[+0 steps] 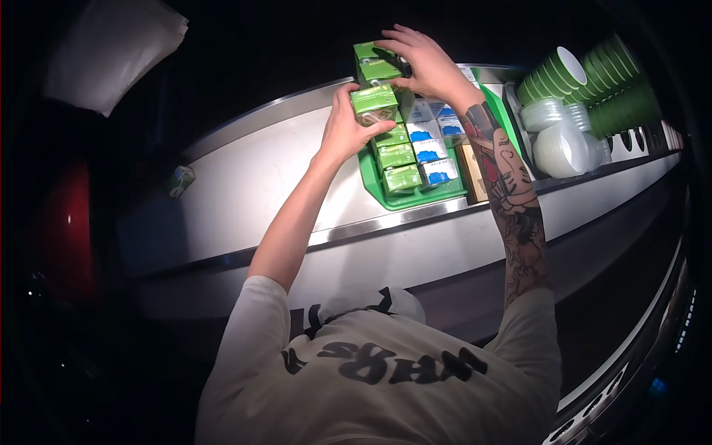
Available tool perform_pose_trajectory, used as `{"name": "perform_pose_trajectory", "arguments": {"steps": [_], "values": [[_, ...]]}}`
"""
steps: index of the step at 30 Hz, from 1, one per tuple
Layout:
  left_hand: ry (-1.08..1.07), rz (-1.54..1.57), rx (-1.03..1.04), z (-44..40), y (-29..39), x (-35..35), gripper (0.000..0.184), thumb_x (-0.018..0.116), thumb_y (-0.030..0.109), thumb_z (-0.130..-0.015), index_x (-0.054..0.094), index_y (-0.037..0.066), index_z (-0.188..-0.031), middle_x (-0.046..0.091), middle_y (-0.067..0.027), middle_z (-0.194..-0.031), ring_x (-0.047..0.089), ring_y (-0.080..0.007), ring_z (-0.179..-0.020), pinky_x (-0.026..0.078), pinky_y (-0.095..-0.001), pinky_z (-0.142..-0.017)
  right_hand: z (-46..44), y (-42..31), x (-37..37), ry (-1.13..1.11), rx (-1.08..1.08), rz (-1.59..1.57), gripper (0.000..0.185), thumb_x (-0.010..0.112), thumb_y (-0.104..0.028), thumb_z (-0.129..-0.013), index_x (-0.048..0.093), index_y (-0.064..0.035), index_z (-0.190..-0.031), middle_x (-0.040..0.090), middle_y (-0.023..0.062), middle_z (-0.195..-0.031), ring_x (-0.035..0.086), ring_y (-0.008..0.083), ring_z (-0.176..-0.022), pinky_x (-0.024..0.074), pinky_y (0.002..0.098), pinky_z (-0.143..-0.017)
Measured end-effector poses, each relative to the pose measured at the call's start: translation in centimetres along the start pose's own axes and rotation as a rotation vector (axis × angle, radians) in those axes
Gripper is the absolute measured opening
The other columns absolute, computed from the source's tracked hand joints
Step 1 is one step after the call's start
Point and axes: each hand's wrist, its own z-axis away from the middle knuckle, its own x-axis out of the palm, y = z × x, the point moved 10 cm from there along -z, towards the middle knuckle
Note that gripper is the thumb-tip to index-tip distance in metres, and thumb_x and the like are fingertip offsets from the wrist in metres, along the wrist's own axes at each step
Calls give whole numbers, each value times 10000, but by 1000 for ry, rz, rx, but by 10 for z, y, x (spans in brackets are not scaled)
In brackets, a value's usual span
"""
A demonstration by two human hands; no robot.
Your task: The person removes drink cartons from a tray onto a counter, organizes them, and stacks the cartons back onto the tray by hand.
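My left hand (343,132) is closed around a small green printed carton (374,104), thumb at its near side and fingers at its far left edge. It is held above a row of similar green cartons (397,156) in a green tray (415,199). My right hand (429,65) reaches to the far end of that row. Its index finger and thumb span another green carton (380,70), while the other fingers stretch out beyond. White-and-blue cartons (430,151) stand in a row beside the green ones, partly under my right forearm.
A steel-edged white counter (274,159) carries the tray. Right of it are a brown box (472,172), clear plastic bowls (558,148) and stacked green cups (564,74). A small packet (180,180) lies far left. A white bag-like sheet (119,48) is at upper left.
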Motion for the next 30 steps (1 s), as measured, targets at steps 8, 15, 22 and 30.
{"name": "perform_pose_trajectory", "arguments": {"steps": [8,15,22,30], "values": [[51,-90,80,-1,1,11,1381,854,530,-692,-77,-11,-1557,237,-267,-1559,368,-402,-1399,380,-451,-1137,-18,50,51,-324,167,7,627,500,-561,-976,427,-235,-1507,341,160,-1582,174,334,-1517,78,560,-1221],[60,18,197,-23,0,27,1467,894,477,-659,-180,-5,-1534,197,-298,-1572,296,-415,-1445,313,-452,-1175,-26,50,53,-418,320,-92,727,470,-715,-908,535,-206,-1423,553,111,-1425,473,334,-1352,25,672,-1171],[164,-42,198,-18,-3,28,1448,903,533,-604,-30,-49,-1546,177,-292,-1578,266,-400,-1466,312,-446,-1181,-27,39,61,-476,297,-37,710,523,-650,-901,522,-144,-1400,612,123,-1333,541,325,-1282,33,662,-1181],[85,20,78,-17,-3,23,1450,892,589,-557,35,-38,-1544,178,-283,-1588,240,-420,-1470,289,-477,-1196,-44,12,57,-397,278,-60,793,491,-672,-906,541,-17,-1349,588,200,-1309,500,356,-1305,119,587,-1208]]}}
